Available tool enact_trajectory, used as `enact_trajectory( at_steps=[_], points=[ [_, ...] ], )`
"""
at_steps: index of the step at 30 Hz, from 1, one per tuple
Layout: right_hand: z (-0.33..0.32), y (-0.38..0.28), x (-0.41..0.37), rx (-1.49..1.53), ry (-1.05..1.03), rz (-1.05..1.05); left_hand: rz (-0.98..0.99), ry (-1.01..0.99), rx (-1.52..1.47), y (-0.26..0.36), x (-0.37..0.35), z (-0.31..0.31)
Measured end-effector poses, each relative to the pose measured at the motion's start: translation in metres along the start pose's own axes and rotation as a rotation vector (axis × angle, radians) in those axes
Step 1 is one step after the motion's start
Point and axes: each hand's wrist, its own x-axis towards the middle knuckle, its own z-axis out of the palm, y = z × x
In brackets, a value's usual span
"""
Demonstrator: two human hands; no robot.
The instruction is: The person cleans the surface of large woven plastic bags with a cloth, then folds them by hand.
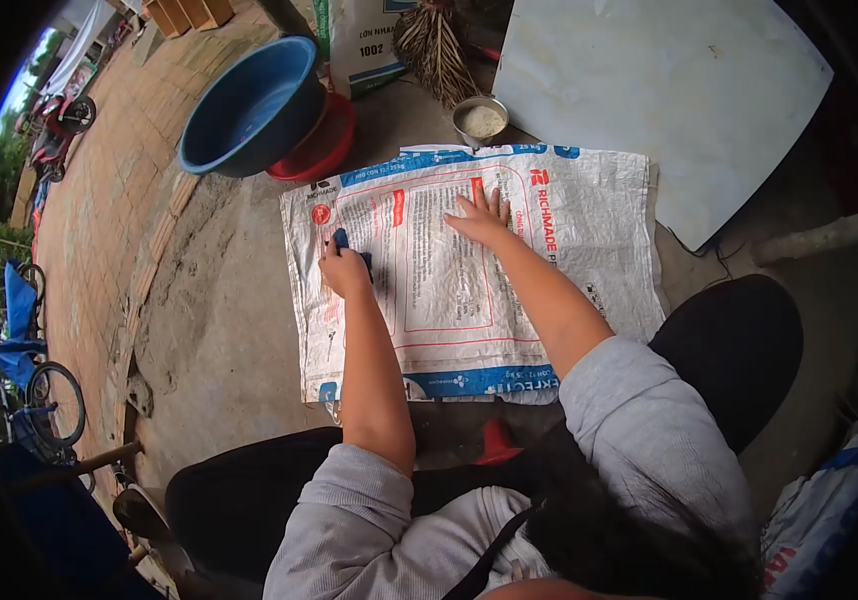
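Observation:
A white woven feed sack [429, 270] with blue bands and red print lies flat on the concrete in front of me. My left hand [346, 268] is closed on a dark blue rag [342, 239], pressed against the sack's left part; only bits of the rag show around the fingers. Spread fingers of my right hand [481, 217] rest flat on the sack's upper middle, holding nothing. Just past the sack's far edge stands a small metal bowl [482, 121] with pale, grainy contents.
A blue basin [254, 105] sits tilted on a red basin [324, 140] at far left. Behind are a bundled straw broom [436, 50] and an upright sack [364, 45]. A large pale board [664, 100] lies at right, near a wooden pole [824, 237]. Bicycles stand far left.

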Motion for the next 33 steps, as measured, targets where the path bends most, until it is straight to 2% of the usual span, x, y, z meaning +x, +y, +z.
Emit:
enact_trajectory(
  at_steps=[2, 3, 4, 5, 6, 7, 8, 9, 11, 12, 13, 14, 15, 16, 17, 18, 20, 22, 24, 28, 30, 33],
  points=[
    [-0.025, -0.007, 0.006, 0.097, -0.045, 0.046, 0.221, -0.216, -0.471, 0.039, -0.007, 0.028],
    [-0.035, -0.012, 0.003, 0.725, -0.079, -0.035, 0.190, -0.345, -0.695, 0.075, -0.032, 0.030],
    [-0.044, -0.018, -0.005, 1.352, -0.106, -0.131, 0.163, -0.508, -0.745, 0.101, -0.047, 0.032],
    [-0.066, -0.031, -0.029, 1.480, -0.184, -0.151, 0.110, -0.671, -0.694, 0.142, -0.083, 0.011],
    [-0.087, -0.041, -0.051, 1.608, -0.260, -0.176, 0.156, -0.784, -0.683, 0.167, -0.113, 0.003],
    [-0.084, -0.038, -0.041, 1.754, -0.431, -0.245, 0.150, -0.924, -0.625, 0.164, -0.109, 0.023],
    [-0.101, -0.050, -0.070, 1.623, -0.065, -0.297, 0.144, -1.064, -0.564, 0.160, -0.103, 0.045],
    [-0.106, -0.042, -0.069, 1.621, -0.003, -0.270, 0.154, -1.085, -0.554, 0.174, -0.121, 0.040],
    [-0.111, -0.016, -0.057, 1.626, 0.139, -0.166, 0.278, -0.927, -0.791, 0.194, -0.159, 0.034],
    [-0.109, 0.004, -0.047, 1.624, 0.213, -0.091, 0.283, -0.948, -0.786, 0.186, -0.153, 0.047],
    [-0.107, 0.023, -0.039, 1.636, 0.373, -0.088, 0.553, -0.698, -0.502, 0.170, -0.137, 0.068],
    [-0.108, 0.043, -0.037, 1.377, 0.590, -0.092, 0.799, -0.429, -0.214, 0.160, -0.126, 0.081],
    [-0.113, 0.057, -0.044, 1.161, 0.748, -0.028, 0.664, -0.474, -0.007, 0.153, -0.128, 0.079],
    [-0.116, 0.067, -0.049, 0.938, 0.892, 0.037, 0.672, -0.487, -0.003, 0.145, -0.134, 0.080],
    [-0.120, 0.065, -0.065, 0.865, 1.002, 0.045, 0.605, -0.505, 0.253, 0.134, -0.141, 0.085],
    [-0.118, 0.065, -0.073, 0.821, 0.977, 0.052, 0.534, -0.514, 0.506, 0.120, -0.147, 0.092],
    [-0.102, 0.066, -0.084, 0.645, 0.771, 0.031, 0.709, -0.490, 0.721, 0.063, -0.156, 0.121],
    [-0.045, 0.076, -0.075, 0.480, 0.542, -0.047, 0.757, -0.411, 0.714, 0.053, -0.161, 0.127],
    [-0.004, 0.076, -0.112, -0.118, 0.679, -0.261, 0.802, -0.369, 0.699, 0.044, -0.159, 0.133],
    [0.021, 0.102, -0.106, -0.217, 0.659, -0.375, 0.829, -0.279, 0.736, 0.044, -0.163, 0.137],
    [0.004, 0.132, -0.105, -0.139, 0.529, -0.314, 0.810, -0.298, 0.738, 0.047, -0.165, 0.137],
    [-0.034, 0.186, -0.136, -0.153, 0.508, 0.241, 0.814, -0.287, 0.756, 0.046, -0.163, 0.140]
  ],
)
